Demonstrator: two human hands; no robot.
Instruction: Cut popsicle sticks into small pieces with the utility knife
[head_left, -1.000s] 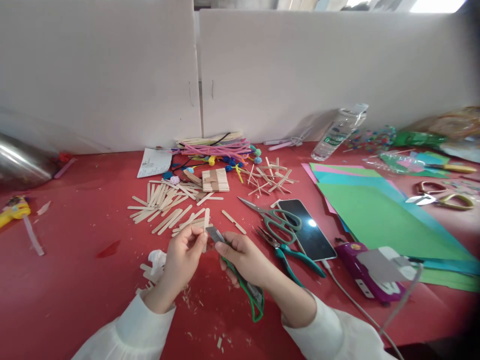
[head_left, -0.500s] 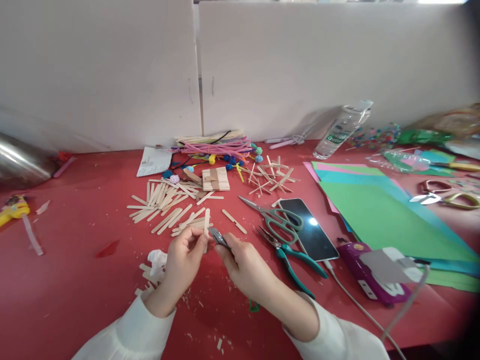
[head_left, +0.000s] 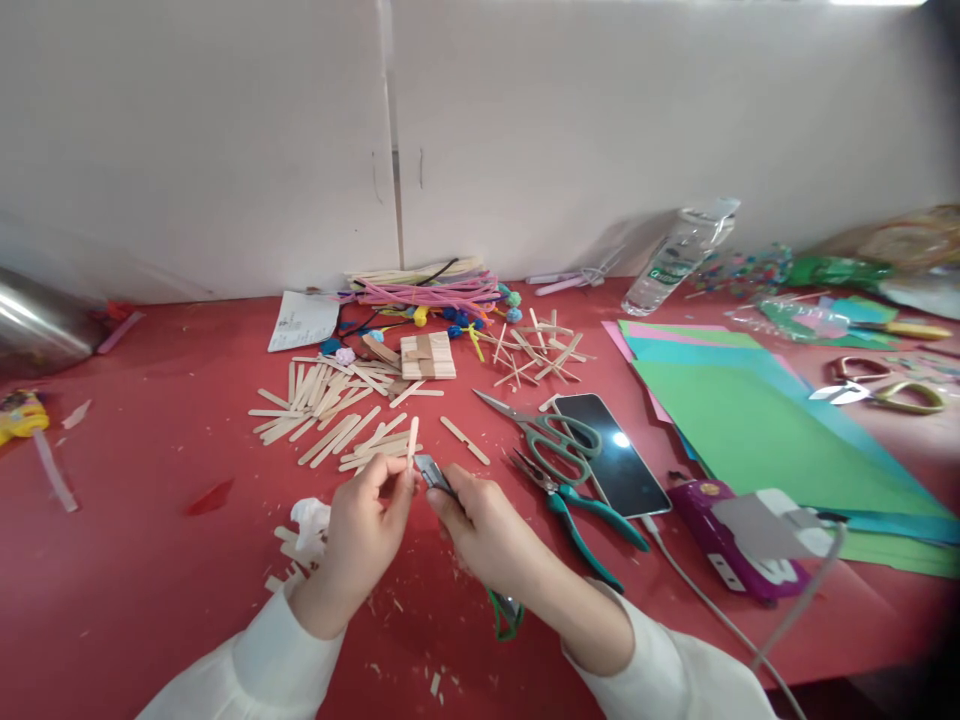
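Wooden craft stick (head_left: 411,442) stands upright, pinched at its lower end by the left hand (head_left: 361,537), low and centre over the red bench (head_left: 135,560). Touching it at 3 o'clock, the right hand (head_left: 487,525) is clenched around green-handled snips (head_left: 435,472), blade against the stick. Loose sticks (head_left: 322,405) lie at 11 o'clock, scissors (head_left: 551,437) and pliers (head_left: 581,515) at 3 o'clock, just beside a phone (head_left: 611,455).
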